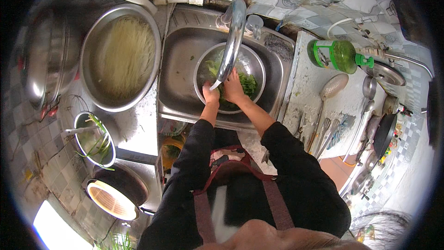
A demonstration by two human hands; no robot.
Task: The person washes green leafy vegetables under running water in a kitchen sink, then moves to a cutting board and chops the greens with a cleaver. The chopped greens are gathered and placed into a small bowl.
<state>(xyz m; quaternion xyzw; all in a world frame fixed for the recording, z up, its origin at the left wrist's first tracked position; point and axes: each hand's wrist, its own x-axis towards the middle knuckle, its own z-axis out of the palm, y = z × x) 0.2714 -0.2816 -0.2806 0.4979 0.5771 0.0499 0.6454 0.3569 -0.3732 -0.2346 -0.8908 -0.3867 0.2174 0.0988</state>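
A round steel bowl [260, 60] stands in the sink, with green leafy vegetables [249, 84] inside it. The chrome faucet [235, 34] arches over the bowl, and its pale tip or stream of water comes down beside my left hand [211, 93]. That hand reaches over the bowl's near left side, and its fingers are partly hidden by the faucet's end. My right hand [234, 88] lies on the greens with its fingers stretched out toward the far side. Leaves show to its right and in the far part of the bowl.
Left of the steel sink [178, 65], a large basin [86, 65] holds thin pale noodles in water. Nearer stands a small bowl [111, 150] with green stalks and a handled utensil. On the right counter are a green pump bottle [333, 56], a skimmer [334, 86] and other utensils.
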